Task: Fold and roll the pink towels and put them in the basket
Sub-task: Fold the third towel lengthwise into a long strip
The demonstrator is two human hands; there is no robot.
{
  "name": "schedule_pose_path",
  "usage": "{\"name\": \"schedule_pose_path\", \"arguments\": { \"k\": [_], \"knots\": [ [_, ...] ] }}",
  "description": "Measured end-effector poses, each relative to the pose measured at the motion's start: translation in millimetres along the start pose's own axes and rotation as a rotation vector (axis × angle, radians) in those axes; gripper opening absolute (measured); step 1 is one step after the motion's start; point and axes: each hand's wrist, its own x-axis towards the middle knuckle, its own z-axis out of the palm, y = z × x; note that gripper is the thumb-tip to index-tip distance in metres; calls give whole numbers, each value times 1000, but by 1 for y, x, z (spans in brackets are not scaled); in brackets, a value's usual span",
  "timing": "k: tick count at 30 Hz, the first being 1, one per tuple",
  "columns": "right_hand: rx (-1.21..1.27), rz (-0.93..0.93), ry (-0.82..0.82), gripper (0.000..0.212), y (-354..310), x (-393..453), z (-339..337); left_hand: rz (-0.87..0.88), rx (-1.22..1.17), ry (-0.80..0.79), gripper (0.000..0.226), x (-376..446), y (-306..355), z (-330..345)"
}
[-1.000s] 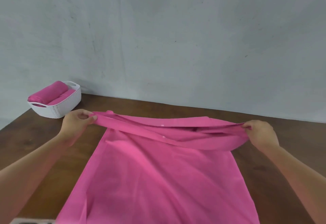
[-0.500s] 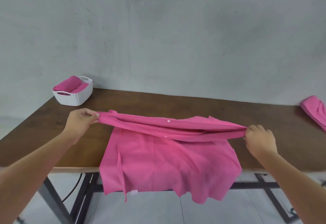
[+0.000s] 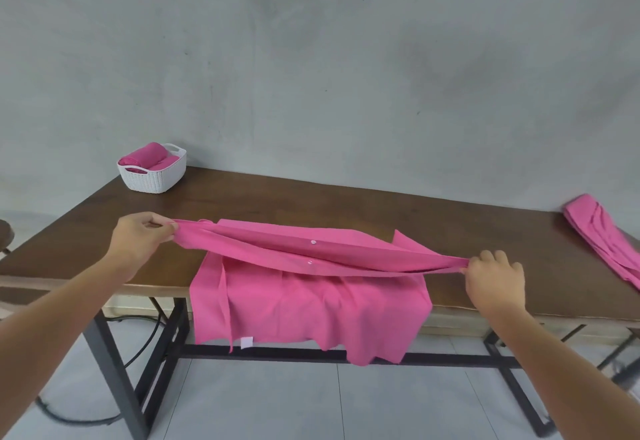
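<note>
Table (image 3: pixel 346 211): long, dark wood, our landmark throughout.

Pink towel (image 3: pixel 304 304): stretched along the table's near edge, lower half hanging off it toward the floor, upper fold lifted just above the top. We judge it light, thin and limp; it sags between the grips and would slump if let go (two small snap-like studs show on the raised band). Best taken at the far corners of the fold, kept taut.

Second towel (image 3: pixel 602 235): bunched at the table's right end.

Basket (image 3: pixel 152 176): table's far-left corner, rolled pink towels inside.

Left hand (image 3: pixel 140 242): pinches the fold's left end.

Right hand (image 3: pixel 495 278): fingers curled, gripping the right end.
</note>
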Motion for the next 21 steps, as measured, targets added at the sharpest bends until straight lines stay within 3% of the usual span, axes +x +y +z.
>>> {"name": "schedule_pose_path", "arguments": {
  "k": [4, 12, 18, 21],
  "knots": [
    [53, 10, -109, 20, 25, -20, 5, -22, 47, 17, 2, -40, 5, 7],
    [188, -22, -156, 15, 74, -73, 31, -34, 182, 84, 6, -131, 5, 22],
    [224, -77, -424, 19, 92, -119, 62, -233, 422, -158, 10, -182, -20, 15],
    [211, -125, -492, 23, 103, -135, 73, -257, 470, -179, 10, -200, -17, 14]
  ]
}}
